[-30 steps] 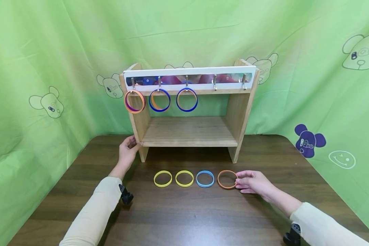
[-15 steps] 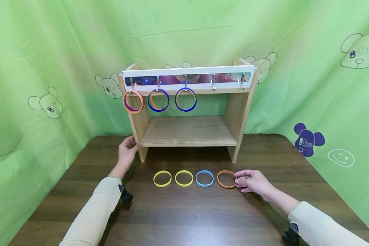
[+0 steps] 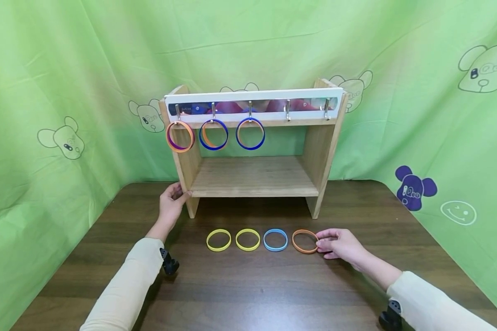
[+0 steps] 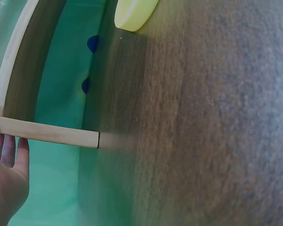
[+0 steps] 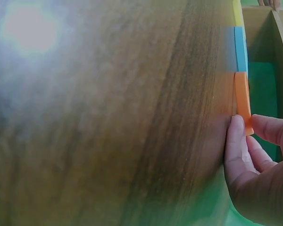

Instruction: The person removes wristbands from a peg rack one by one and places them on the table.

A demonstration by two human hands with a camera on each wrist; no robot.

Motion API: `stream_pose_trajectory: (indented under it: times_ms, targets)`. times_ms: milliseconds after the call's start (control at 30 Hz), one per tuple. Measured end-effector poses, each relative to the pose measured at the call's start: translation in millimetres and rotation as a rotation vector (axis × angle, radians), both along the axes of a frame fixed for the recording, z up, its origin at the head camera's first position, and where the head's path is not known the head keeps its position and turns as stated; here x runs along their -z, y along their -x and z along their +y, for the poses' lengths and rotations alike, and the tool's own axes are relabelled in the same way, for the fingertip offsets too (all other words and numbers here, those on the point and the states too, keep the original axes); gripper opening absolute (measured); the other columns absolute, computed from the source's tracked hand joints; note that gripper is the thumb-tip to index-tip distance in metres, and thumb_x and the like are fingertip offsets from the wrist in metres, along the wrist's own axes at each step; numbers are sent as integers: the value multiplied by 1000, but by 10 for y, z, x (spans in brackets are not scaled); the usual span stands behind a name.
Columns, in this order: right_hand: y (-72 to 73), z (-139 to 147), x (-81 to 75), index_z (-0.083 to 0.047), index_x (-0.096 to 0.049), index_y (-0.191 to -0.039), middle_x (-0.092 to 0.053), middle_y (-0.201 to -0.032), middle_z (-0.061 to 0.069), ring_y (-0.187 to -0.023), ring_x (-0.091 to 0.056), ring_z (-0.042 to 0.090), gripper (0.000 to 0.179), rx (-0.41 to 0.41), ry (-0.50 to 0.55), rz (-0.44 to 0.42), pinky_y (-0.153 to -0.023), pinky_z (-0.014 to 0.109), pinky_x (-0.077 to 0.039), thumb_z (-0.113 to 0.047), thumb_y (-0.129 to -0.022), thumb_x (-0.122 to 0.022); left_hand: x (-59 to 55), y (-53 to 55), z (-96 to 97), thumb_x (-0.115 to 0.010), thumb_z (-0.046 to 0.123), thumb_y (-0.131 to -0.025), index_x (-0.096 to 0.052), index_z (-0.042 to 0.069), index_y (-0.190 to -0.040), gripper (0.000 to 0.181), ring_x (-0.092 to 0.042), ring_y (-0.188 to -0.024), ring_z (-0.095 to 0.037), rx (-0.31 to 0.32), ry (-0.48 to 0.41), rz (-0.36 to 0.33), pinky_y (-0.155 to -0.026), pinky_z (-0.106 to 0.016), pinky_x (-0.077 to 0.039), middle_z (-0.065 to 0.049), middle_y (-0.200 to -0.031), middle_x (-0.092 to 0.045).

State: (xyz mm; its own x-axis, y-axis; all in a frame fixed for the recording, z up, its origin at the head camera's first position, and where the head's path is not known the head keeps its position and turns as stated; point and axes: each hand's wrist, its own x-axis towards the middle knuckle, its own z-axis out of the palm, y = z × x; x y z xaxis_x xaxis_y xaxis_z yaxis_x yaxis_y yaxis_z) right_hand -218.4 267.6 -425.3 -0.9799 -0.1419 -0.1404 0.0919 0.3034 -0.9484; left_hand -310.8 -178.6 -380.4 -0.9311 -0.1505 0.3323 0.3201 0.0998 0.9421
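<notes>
At the shelf's left side, my left hand (image 3: 170, 206) grips the side panel of a wooden shelf (image 3: 254, 177), thumb in front and fingers behind, as the left wrist view also shows. My right hand (image 3: 343, 243) pinches the right edge of an orange wristband (image 3: 295, 248) lying on the table, with thumb and fingertips on either side of the band (image 5: 243, 96). Left of it in a row lie a light blue wristband (image 3: 266, 245) and two yellow wristbands (image 3: 237, 241), evenly spaced.
A white hook rail (image 3: 254, 118) runs across the shelf top. Paired bands, orange-purple (image 3: 168, 140) and blue-orange (image 3: 227, 138), hang from its three left hooks; the two right hooks (image 3: 326, 110) are bare. A green curtain (image 3: 107, 55) stands behind the brown table (image 3: 248, 294).
</notes>
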Motion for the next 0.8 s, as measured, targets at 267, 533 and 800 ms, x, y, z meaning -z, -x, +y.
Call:
stream_pose_trajectory:
  times_ms: [267,533,800]
  targets:
    - [0,-13,-11,18,-52,-119,-69,-94,12,-84,-67,19,36,14,-15,-5,-69,35,-57,-1,-90,-63,211,208,-72,-65,-2,-90,-52,-13,-126,40,-51,-116,-31,-8,-10,4,-80,-15,-46,-29,-128,-54]
    - [11,3,-85,20,-49,-120,-69,-97,20,-85,-68,20,38,-10,-1,6,-69,35,-57,0,-91,-62,271,245,-97,-69,3,-87,-57,-11,-120,38,-55,-111,-31,-17,2,83,-89,-32,-50,-27,-120,-59]
    - [92,-32,-234,21,-47,-124,-68,-99,19,-88,-68,24,44,-8,30,52,-73,37,-57,-2,-92,-64,270,253,-91,-69,2,-87,-57,-10,-121,38,-55,-111,-31,-18,10,85,-90,-37,-50,-26,-121,-59]
